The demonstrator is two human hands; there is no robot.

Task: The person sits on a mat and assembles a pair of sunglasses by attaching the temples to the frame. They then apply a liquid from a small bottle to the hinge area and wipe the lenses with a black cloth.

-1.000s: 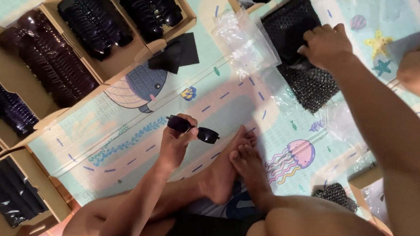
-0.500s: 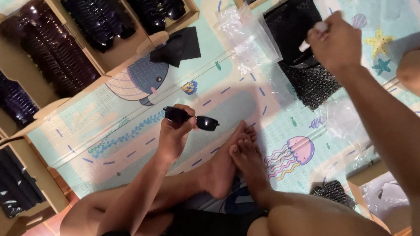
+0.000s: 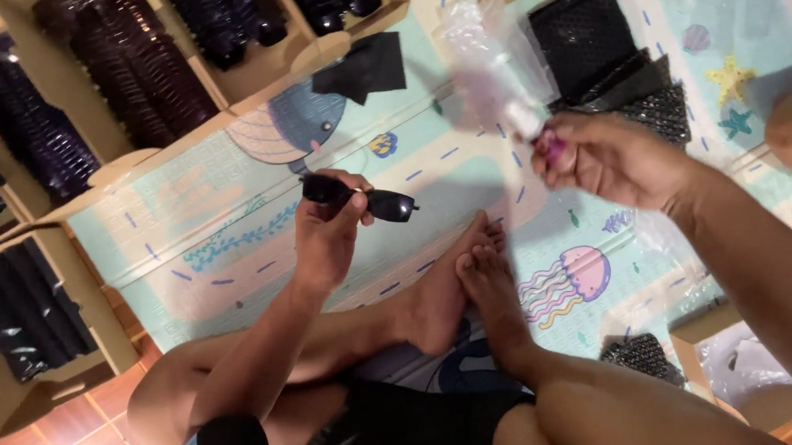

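Note:
My left hand (image 3: 327, 231) holds a pair of black sunglasses (image 3: 360, 197) by the bridge, above a pastel play mat (image 3: 226, 228). My right hand (image 3: 613, 160) is raised to the right of it, fingers closed on a clear plastic bag (image 3: 510, 95) that is blurred by motion, with a small pink patch showing at the fingertips. The two hands are apart. My bare feet (image 3: 466, 285) rest on the mat just below and between them.
Open cardboard boxes (image 3: 124, 88) packed with dark sunglasses line the left and top. A black cloth (image 3: 366, 65) lies on the mat. Black mesh pouches (image 3: 616, 61) and clear bags lie at the top right. Another box (image 3: 734, 357) stands at the right.
My right hand has lifted from the black pouch pile and come down and left with a clear bag in it. My left hand kept the sunglasses, nearly still.

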